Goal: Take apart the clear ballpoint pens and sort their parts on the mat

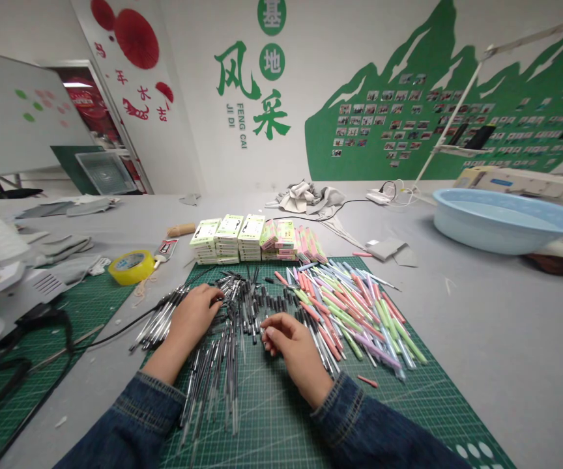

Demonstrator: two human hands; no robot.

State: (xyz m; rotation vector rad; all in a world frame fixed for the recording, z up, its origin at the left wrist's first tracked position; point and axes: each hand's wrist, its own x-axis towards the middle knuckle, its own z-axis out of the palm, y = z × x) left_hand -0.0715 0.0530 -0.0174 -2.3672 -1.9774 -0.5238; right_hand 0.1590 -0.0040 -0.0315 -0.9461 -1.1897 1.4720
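- From my remote seat, I see the left hand [196, 316] bent over the slim clear-and-black pens [203, 381]; its fingertips sink among dark parts, so I cannot tell whether they grasp one.
- The right hand [288, 342] hovers at the pens' right side, fingers curled, thumb near the index finger; I cannot tell whether something small is pinched there.
- Those pens lie in loose bunches on the green gridded cutting mat [272, 423]; the left hand and forearm hide some, and the lower tips blur.
- Beyond the right hand I have a heap of coral, green, blue and lilac pens [340, 306], overlapping too much to count.
- Behind stand stacked white-and-green cardboard boxes [229, 225], their print too small to read.
- My view cuts off the light-blue plastic basin [501, 225] at right and the white machine [32, 293] at left.
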